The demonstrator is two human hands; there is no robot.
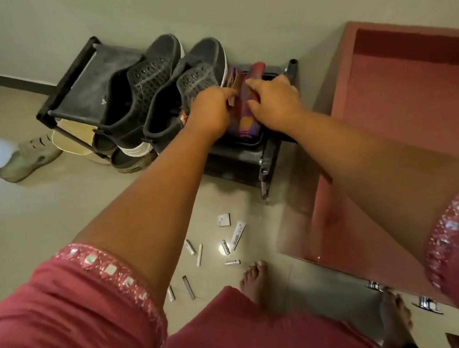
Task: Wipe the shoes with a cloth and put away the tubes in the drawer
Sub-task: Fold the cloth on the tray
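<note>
Both hands are on the patterned cloth (pixel 245 116) at the rack's (pixel 67 77) right end, left hand (pixel 211 111) pinching it, right hand (pixel 275 105) curled into it, just right of the dark shoes (pixel 157 77), with the tubes (pixel 224 247) scattered on the near floor.

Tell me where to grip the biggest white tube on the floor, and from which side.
Pinch the largest white tube across its flat body, coming straight down from above. It lies flat on the tiled floor, slanted, its narrow end toward the small box. A smaller tube lies close on its left, so keep fingers narrow.

Pink sleeves (pixel 67 301) trimmed with shiny mirrored bands, matching pink garment, bare feet (pixel 254 279).
</note>
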